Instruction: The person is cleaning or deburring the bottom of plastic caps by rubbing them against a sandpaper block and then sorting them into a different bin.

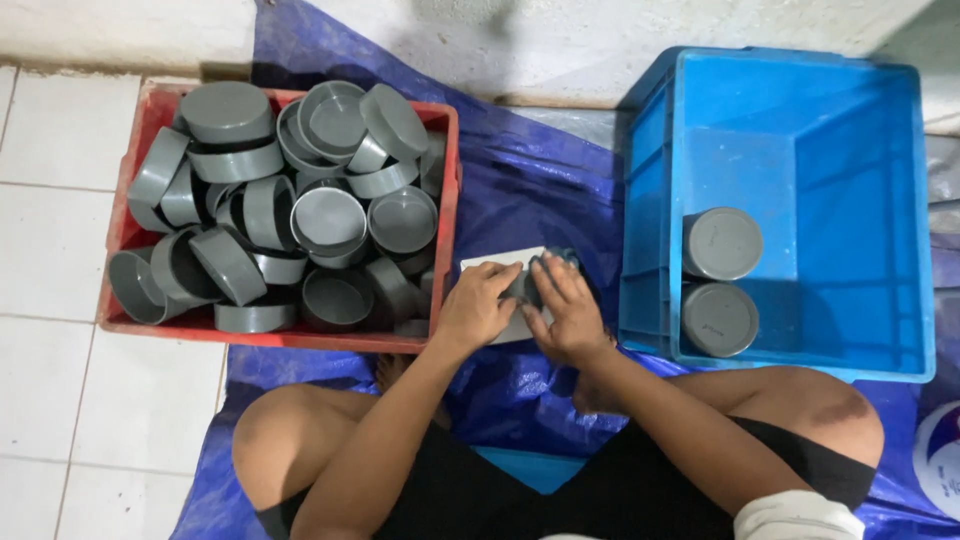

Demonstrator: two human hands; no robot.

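Blue tarp covered the tile floor. Left hand and right hand both closed their fingers on a grey cap over a white sheet, between the red crate of caps and the blue crate holding two.

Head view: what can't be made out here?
- Grey cap, head view: mostly covered by left hand and right hand; grip unclear.
- White sheet: largely under both hands.
- Red crate: lower caps buried by the pile.
- Blue crate: near wall hides part of its floor.
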